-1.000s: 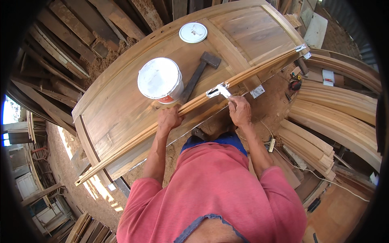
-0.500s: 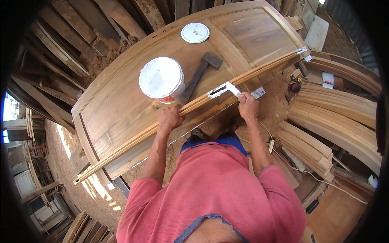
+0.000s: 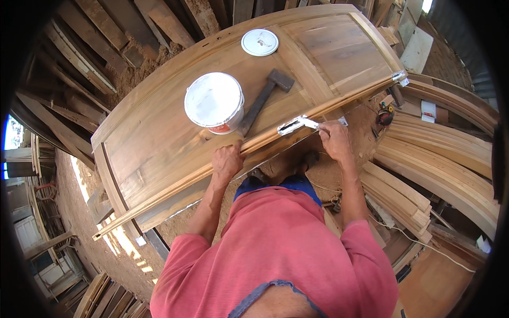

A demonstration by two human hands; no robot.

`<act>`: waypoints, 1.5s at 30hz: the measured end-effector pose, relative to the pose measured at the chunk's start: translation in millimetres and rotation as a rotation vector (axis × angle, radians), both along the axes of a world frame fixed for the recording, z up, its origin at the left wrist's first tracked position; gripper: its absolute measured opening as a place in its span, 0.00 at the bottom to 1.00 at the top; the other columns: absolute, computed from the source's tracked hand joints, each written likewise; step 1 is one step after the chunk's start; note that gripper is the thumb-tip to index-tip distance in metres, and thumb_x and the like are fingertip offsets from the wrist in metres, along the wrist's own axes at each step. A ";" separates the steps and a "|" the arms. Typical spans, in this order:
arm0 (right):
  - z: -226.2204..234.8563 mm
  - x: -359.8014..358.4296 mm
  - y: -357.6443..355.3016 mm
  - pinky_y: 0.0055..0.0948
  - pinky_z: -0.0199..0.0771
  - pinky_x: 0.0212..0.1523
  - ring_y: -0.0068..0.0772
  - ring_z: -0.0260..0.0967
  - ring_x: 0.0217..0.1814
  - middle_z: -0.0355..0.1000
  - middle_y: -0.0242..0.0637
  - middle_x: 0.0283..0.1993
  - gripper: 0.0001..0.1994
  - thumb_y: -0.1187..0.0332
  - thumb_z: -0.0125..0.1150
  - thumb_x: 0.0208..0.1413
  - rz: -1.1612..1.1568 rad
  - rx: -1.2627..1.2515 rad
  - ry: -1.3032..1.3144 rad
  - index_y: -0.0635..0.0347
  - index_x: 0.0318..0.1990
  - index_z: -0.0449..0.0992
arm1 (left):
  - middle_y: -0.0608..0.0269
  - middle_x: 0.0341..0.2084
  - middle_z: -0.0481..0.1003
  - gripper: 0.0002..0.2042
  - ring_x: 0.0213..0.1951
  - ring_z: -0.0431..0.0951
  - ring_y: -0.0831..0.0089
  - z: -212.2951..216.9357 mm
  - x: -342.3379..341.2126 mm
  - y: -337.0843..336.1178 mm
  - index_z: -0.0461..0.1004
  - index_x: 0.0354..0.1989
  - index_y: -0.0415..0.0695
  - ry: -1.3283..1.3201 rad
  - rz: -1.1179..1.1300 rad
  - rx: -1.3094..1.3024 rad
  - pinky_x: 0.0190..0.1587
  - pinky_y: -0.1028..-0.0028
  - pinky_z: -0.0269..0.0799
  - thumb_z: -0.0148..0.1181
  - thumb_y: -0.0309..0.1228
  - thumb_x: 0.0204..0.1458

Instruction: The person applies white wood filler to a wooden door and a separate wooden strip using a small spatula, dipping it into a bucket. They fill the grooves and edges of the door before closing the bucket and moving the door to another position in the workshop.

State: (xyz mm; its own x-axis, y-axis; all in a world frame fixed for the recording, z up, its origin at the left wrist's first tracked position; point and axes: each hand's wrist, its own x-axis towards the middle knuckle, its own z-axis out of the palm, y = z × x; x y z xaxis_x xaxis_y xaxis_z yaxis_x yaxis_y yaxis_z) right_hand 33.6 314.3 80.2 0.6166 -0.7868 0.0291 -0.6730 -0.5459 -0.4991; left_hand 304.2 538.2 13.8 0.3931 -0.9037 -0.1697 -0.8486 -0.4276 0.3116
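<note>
The right hand's (image 3: 335, 139) grip was clenched on a white-coated tool (image 3: 310, 124), its far end at the white-smeared slot (image 3: 289, 126) in the wooden rail (image 3: 175, 190). The left hand (image 3: 228, 159) grasped the rail left of the slot, near the white tub (image 3: 214, 100). The tub, mallet (image 3: 262, 103) and round lid (image 3: 260, 42) rested on the panel (image 3: 154, 127), the mallet's handle end just beside the tub.

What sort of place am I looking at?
Probably a woodworking shop: a large brown panelled wooden door, a dark block-headed mallet lying on it, and stacked pale wooden boards alongside.
</note>
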 end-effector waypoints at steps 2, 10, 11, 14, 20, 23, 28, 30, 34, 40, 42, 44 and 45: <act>12.3 -6.5 -4.9 0.46 0.74 0.52 0.51 0.74 0.51 0.78 0.48 0.42 0.09 0.67 0.62 0.54 0.079 0.055 0.116 0.58 0.39 0.83 | 0.52 0.36 0.82 0.21 0.39 0.83 0.51 -6.3 -13.4 8.3 0.76 0.48 0.48 -0.001 0.008 -0.006 0.41 0.55 0.77 0.72 0.38 0.46; 7.3 67.0 11.2 0.46 0.80 0.45 0.54 0.79 0.47 0.80 0.53 0.39 0.08 0.75 0.61 0.46 0.334 -0.027 0.618 0.61 0.34 0.84 | 0.56 0.40 0.81 0.21 0.40 0.83 0.52 -8.3 -19.1 11.6 0.74 0.51 0.51 -0.058 0.011 -0.083 0.44 0.56 0.77 0.71 0.36 0.47; 9.5 81.7 14.0 0.43 0.81 0.45 0.52 0.79 0.49 0.80 0.52 0.41 0.09 0.75 0.62 0.46 0.331 0.001 0.708 0.60 0.36 0.85 | 0.56 0.40 0.82 0.21 0.40 0.83 0.52 -9.0 -19.2 12.3 0.74 0.51 0.51 -0.054 0.008 -0.079 0.44 0.56 0.77 0.71 0.36 0.47; 28.8 107.4 12.3 0.41 0.80 0.47 0.50 0.80 0.51 0.81 0.49 0.44 0.11 0.75 0.65 0.47 0.292 0.082 0.891 0.59 0.39 0.85 | 0.57 0.40 0.82 0.21 0.40 0.83 0.52 -8.0 -18.7 15.4 0.75 0.51 0.51 -0.066 0.016 -0.102 0.44 0.56 0.77 0.70 0.37 0.47; 42.4 124.3 -1.5 0.41 0.79 0.49 0.46 0.79 0.53 0.82 0.46 0.46 0.12 0.72 0.67 0.48 0.347 0.071 0.905 0.58 0.42 0.85 | 0.53 0.36 0.82 0.19 0.40 0.82 0.52 -13.6 -8.7 8.6 0.76 0.49 0.49 0.004 0.018 0.027 0.40 0.55 0.78 0.69 0.38 0.48; 30.3 136.2 11.0 0.42 0.79 0.49 0.48 0.79 0.53 0.81 0.49 0.47 0.13 0.74 0.65 0.47 0.390 0.080 0.914 0.59 0.42 0.84 | 0.51 0.35 0.82 0.18 0.39 0.82 0.50 -12.6 -2.3 6.4 0.76 0.48 0.48 0.037 0.003 0.041 0.40 0.54 0.77 0.68 0.39 0.49; 33.6 119.0 -25.5 0.45 0.78 0.49 0.53 0.78 0.52 0.80 0.52 0.46 0.12 0.71 0.61 0.50 0.239 0.066 0.866 0.62 0.42 0.84 | 0.49 0.34 0.82 0.20 0.39 0.82 0.47 -7.3 5.7 5.0 0.76 0.50 0.49 0.055 0.014 -0.012 0.42 0.54 0.78 0.68 0.39 0.49; 48.6 109.4 -39.0 0.46 0.77 0.50 0.55 0.78 0.52 0.79 0.54 0.46 0.13 0.69 0.60 0.51 0.261 0.075 0.829 0.63 0.42 0.83 | 0.48 0.34 0.82 0.21 0.39 0.82 0.47 -5.2 10.7 0.0 0.76 0.52 0.50 0.075 0.018 0.049 0.42 0.54 0.78 0.69 0.40 0.49; 53.1 93.2 -57.8 0.48 0.76 0.51 0.56 0.77 0.52 0.80 0.52 0.46 0.12 0.67 0.58 0.54 0.250 0.034 0.815 0.59 0.43 0.83 | 0.47 0.34 0.82 0.23 0.40 0.82 0.48 2.4 18.7 -9.5 0.75 0.54 0.52 0.108 0.006 0.176 0.43 0.54 0.77 0.69 0.41 0.49; 127.2 114.6 -31.0 0.50 0.74 0.50 0.56 0.76 0.48 0.80 0.48 0.42 0.12 0.65 0.55 0.60 0.247 -0.019 0.362 0.53 0.46 0.82 | 0.48 0.34 0.82 0.22 0.40 0.83 0.49 -1.7 25.3 -12.2 0.75 0.54 0.53 0.119 0.001 0.237 0.43 0.55 0.78 0.68 0.42 0.49; 131.8 137.4 -16.1 0.50 0.73 0.48 0.55 0.76 0.44 0.79 0.47 0.38 0.09 0.65 0.55 0.61 0.300 -0.095 0.167 0.53 0.43 0.81 | 0.49 0.34 0.82 0.22 0.40 0.83 0.50 -2.9 26.8 -12.3 0.76 0.54 0.54 0.113 -0.003 0.269 0.43 0.55 0.78 0.68 0.43 0.49; 130.4 169.9 0.4 0.49 0.74 0.47 0.54 0.77 0.44 0.80 0.48 0.39 0.10 0.66 0.55 0.61 0.339 -0.148 0.159 0.54 0.45 0.81 | 0.50 0.34 0.82 0.22 0.40 0.83 0.50 3.9 25.3 -16.7 0.76 0.54 0.54 0.106 -0.001 0.298 0.43 0.55 0.78 0.68 0.43 0.50; 128.4 188.7 10.3 0.49 0.74 0.47 0.53 0.77 0.45 0.80 0.49 0.40 0.10 0.67 0.54 0.61 0.366 -0.174 0.152 0.54 0.46 0.80 | 0.50 0.34 0.82 0.22 0.40 0.83 0.50 4.0 25.9 -15.1 0.76 0.53 0.54 0.109 0.003 0.288 0.43 0.55 0.78 0.68 0.44 0.50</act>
